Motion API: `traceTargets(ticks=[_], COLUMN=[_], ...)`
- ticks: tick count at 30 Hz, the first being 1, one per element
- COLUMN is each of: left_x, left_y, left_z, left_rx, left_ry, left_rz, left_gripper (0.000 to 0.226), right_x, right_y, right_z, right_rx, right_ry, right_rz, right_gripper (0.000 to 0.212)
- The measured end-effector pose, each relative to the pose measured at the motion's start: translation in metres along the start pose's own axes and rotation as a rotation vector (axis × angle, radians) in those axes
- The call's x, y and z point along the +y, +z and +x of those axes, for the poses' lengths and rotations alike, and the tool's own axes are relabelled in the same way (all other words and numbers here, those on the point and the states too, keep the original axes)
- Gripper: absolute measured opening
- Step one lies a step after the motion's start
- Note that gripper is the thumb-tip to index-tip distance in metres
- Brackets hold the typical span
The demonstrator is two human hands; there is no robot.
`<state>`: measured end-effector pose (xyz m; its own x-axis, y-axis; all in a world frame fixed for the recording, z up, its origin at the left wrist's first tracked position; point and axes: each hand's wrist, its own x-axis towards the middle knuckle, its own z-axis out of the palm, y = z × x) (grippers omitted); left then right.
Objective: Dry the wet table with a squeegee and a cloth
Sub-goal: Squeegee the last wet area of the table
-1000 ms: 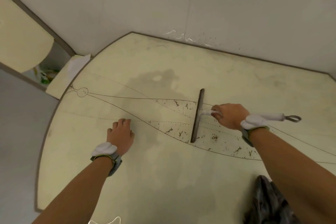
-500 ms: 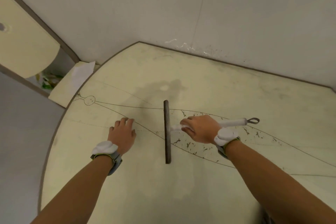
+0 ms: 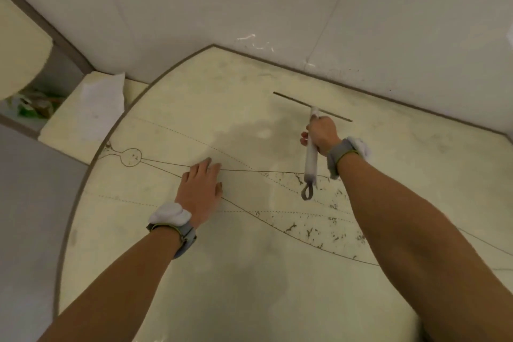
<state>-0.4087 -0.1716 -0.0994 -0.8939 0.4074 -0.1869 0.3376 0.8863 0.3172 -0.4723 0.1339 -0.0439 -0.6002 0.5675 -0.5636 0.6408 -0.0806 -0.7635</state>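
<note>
My right hand [image 3: 322, 132] grips the white handle of a squeegee [image 3: 311, 158]. Its thin dark blade [image 3: 294, 101] lies across the far part of the pale yellow table [image 3: 249, 272], close to the wall, and the handle's loop end points back toward me. A darker wet patch [image 3: 244, 130] spreads on the table just left of that hand. My left hand [image 3: 200, 191] rests flat on the table with fingers together, holding nothing. No cloth shows on the table.
A white wall [image 3: 277, 8] borders the table's far edge. At the left, beyond the table's curved rim, a lower ledge holds a white sheet of paper [image 3: 101, 108]. A second pale tabletop [image 3: 19, 44] juts in at the far left.
My right hand swung the squeegee from the table's middle to the far side near the wall, turning the blade from upright in view to crosswise. My left hand stayed planted.
</note>
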Motion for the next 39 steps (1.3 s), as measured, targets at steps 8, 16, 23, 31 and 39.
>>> traceTargets(ticks=[8,16,23,31,39], left_x=[-0.026,-0.024,-0.015,-0.045,-0.082], left_y=[-0.002,-0.006,-0.011,-0.026,-0.021], left_z=[0.022,-0.014,-0.023,-0.041,-0.062], left_rx=[0.060,-0.025,-0.039,-0.015,-0.066], left_ry=[-0.055,-0.120,-0.122,-0.202,-0.350], left_rz=[0.009,0.044,0.004,0.028,0.017], left_gripper=[0.051,0.053,0.052,0.054,0.053], right_x=[0.034,0.125,0.147,0.030,0.068], right_y=[0.058,0.081,0.069,0.069,0.146], right_z=[-0.009,-0.147,-0.199,-0.074,-0.093], right_rx=[0.028,-0.073,-0.099,-0.140,-0.151], right_ry=[0.025,-0.028,-0.082,-0.003,-0.132], right_rz=[-0.059,-0.150,-0.048,-0.019,-0.306], right_gripper=[0.034,0.035,0.029,0.041,0.034])
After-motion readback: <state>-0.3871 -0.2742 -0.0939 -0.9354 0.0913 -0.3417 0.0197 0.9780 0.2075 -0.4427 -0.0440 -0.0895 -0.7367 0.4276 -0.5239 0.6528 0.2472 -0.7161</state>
